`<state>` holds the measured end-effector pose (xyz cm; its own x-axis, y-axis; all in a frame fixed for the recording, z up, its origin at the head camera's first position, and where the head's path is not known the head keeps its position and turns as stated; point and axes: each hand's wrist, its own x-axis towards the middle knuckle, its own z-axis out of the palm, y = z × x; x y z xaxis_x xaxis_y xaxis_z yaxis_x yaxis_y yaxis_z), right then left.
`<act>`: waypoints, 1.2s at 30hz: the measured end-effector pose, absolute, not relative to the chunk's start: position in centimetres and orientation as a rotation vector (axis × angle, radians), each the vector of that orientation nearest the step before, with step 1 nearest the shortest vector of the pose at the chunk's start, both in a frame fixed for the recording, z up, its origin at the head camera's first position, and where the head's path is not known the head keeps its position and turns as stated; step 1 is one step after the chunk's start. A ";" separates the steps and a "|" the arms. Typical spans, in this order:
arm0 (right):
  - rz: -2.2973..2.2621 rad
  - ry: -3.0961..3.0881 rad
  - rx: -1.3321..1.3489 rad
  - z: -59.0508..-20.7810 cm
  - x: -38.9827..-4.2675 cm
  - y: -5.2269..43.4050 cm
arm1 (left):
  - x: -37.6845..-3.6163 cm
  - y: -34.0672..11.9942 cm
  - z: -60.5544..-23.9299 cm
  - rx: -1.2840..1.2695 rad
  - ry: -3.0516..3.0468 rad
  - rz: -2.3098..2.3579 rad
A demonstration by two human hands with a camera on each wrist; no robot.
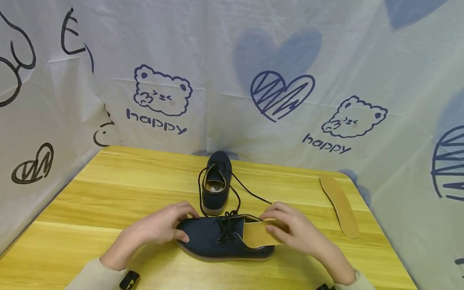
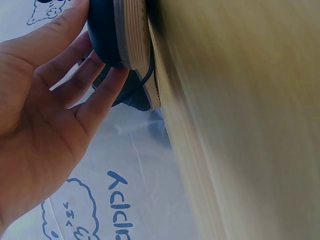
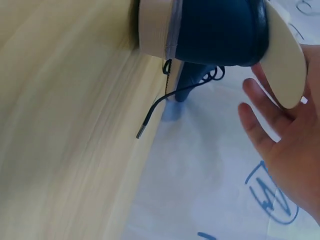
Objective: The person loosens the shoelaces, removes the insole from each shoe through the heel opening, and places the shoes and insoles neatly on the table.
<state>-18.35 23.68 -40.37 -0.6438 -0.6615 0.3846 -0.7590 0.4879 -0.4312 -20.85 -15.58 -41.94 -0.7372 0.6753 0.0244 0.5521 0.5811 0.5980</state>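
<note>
A navy lace-up shoe (image 1: 214,239) lies across the yellow table (image 1: 108,189) near the front, toe to the left. My left hand (image 1: 170,227) holds its toe (image 2: 107,35), thumb on one side and fingers over the other. A tan insole (image 1: 258,234) sticks out of the shoe's opening; my right hand (image 1: 286,227) pinches its heel end. In the right wrist view the insole (image 3: 282,60) lies against that hand's fingers (image 3: 265,125) above the shoe's heel (image 3: 220,30).
The matching second shoe (image 1: 216,181) stands behind, toe toward the back wall, its black laces (image 1: 250,191) trailing on the table. Another tan insole (image 1: 340,205) lies near the table's right edge. A printed white sheet (image 1: 232,80) walls in the back and sides.
</note>
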 end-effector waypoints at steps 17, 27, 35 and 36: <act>0.300 -2.368 1.640 -39.9 -17.0 22.5 | -20.8 -15.6 -41.8 1.017 2.608 0.883; 0.286 -2.387 1.668 -40.2 -17.1 22.5 | -20.8 -15.5 -41.8 1.003 2.600 0.888; 0.389 -2.365 1.714 -40.3 -17.5 22.7 | -20.7 -15.5 -41.8 1.012 2.598 0.892; 0.402 -2.368 1.721 -40.3 -17.5 22.7 | -20.7 -15.5 -41.8 1.008 2.597 0.894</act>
<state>-17.52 22.68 -40.31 -0.3102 -0.9001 0.3061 -0.9506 0.2910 -0.1077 -20.69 -15.51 -41.85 -0.7422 0.6699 0.0179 0.5389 0.5809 0.6100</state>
